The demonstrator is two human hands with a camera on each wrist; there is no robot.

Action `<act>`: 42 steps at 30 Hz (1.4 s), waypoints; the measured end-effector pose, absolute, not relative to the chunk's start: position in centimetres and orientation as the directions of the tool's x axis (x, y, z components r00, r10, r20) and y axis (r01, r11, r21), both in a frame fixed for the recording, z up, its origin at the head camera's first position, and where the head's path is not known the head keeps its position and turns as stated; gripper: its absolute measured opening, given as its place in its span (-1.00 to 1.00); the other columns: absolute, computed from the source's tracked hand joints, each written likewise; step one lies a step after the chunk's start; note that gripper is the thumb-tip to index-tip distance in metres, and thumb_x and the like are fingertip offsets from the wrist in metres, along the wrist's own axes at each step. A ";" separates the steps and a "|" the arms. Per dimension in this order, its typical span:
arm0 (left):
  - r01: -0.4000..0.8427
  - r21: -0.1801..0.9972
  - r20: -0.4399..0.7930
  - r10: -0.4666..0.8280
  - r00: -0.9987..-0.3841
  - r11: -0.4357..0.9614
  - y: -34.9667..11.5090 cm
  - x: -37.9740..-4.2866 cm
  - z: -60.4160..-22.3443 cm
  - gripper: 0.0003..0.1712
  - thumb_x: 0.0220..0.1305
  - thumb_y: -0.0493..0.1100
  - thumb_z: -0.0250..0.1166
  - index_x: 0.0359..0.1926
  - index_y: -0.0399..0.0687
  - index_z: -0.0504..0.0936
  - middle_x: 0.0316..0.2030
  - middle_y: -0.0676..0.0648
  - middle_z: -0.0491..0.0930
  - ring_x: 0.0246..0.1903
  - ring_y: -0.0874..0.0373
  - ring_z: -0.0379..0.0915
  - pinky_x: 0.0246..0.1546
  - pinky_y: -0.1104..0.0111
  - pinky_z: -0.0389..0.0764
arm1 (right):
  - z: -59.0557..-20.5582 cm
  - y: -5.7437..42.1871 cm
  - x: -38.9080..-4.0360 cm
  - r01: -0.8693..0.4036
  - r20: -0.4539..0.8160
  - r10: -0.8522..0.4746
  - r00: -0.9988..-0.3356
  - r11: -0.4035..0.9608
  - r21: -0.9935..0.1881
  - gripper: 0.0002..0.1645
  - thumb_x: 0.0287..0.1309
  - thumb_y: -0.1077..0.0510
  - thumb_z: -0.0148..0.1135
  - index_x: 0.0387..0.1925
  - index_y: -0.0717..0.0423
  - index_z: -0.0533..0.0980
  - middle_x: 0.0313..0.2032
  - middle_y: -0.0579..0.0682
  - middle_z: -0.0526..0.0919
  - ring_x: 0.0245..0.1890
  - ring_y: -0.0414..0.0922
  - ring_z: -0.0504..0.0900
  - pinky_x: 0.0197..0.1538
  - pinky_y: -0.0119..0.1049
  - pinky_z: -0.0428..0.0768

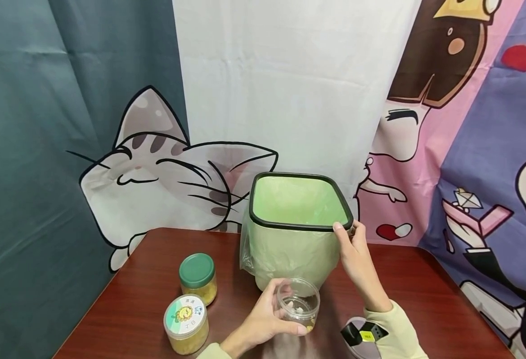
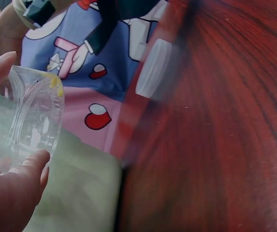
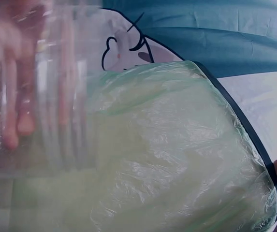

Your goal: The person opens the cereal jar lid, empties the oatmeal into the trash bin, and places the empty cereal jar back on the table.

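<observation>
Jar (image 1: 297,304), clear plastic, unlidded, sits in the left hand (image 1: 264,319) just in front of the bin (image 1: 299,228), mouth up toward the head camera. Left fingers and thumb curl round its sides; whether its base touches the table (image 1: 123,309) can't be told. Right hand (image 1: 357,257) pinches the bin's black rim at the near right corner, thumb on top. Bin mouth is open, with room above it; bin stands toward the back of the table, near the backdrop (image 1: 289,89). Table's left edge slants well apart from the hands; right edge lies beyond the right forearm.

Labels: the white-lidded jar (image 1: 188,344) has a printed lid, white and teal with a yellow figure and characters too small to read. Green-lidded jar (image 1: 198,289), just behind it, has a plain top. Yellow sticker (image 1: 367,336) on the right wrist device is unreadable.

Held jar is see-through, with white and yellow bits near the bottom. Translucent loose lid (image 2: 154,70) lies on the table near the right forearm. Thin liner (image 1: 246,249) hangs outside the bin, wrinkled.
</observation>
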State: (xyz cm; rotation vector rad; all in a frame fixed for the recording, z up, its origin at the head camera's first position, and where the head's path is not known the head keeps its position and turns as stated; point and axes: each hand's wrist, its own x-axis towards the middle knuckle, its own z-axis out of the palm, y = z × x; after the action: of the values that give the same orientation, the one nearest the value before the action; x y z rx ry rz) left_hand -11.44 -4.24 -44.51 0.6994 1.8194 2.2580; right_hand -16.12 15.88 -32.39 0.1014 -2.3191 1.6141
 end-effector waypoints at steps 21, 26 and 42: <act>0.130 0.988 0.152 0.350 -0.924 -0.086 -1.6 -10.9 -47.0 -0.03 -0.31 -0.16 0.55 0.12 -0.03 0.14 0.06 -0.20 0.18 0.13 -0.07 0.22 0.08 0.39 0.37 | -32.2 16.2 -16.1 -0.226 0.285 0.121 -0.951 0.356 -0.907 -0.29 0.27 -0.21 -0.11 0.22 0.16 0.03 0.03 0.13 0.27 -0.04 -0.10 0.30 -0.10 -0.29 0.30; 0.145 0.987 0.161 0.351 -0.922 -0.071 -0.9 -10.9 -47.2 -0.02 -0.32 -0.18 0.55 0.12 -0.03 0.14 0.03 -0.13 0.17 0.14 -0.04 0.17 0.11 0.39 0.34 | -32.1 16.1 -16.1 -0.233 0.292 0.120 -0.949 0.357 -0.904 -0.31 0.28 -0.18 -0.11 0.21 0.19 0.03 -0.01 0.13 0.29 -0.07 -0.10 0.30 -0.13 -0.34 0.31; 0.121 0.993 0.109 0.387 -0.916 0.009 0.0 -10.8 -48.0 0.03 -0.38 -0.14 0.58 0.12 0.02 0.14 0.11 -0.08 0.17 0.20 -0.01 0.13 0.08 0.42 0.31 | -32.2 15.9 -16.0 -0.225 0.277 0.102 -0.956 0.351 -0.909 -0.33 0.30 -0.15 -0.11 0.21 0.20 0.02 -0.08 0.09 0.25 -0.16 -0.11 0.27 -0.21 -0.37 0.32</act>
State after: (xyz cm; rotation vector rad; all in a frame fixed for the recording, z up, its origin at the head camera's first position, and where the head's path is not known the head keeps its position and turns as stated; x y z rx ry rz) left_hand -10.84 0.01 -48.02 0.5346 2.0825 2.0145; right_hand -16.03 15.89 -32.17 0.1099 -2.3327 1.6379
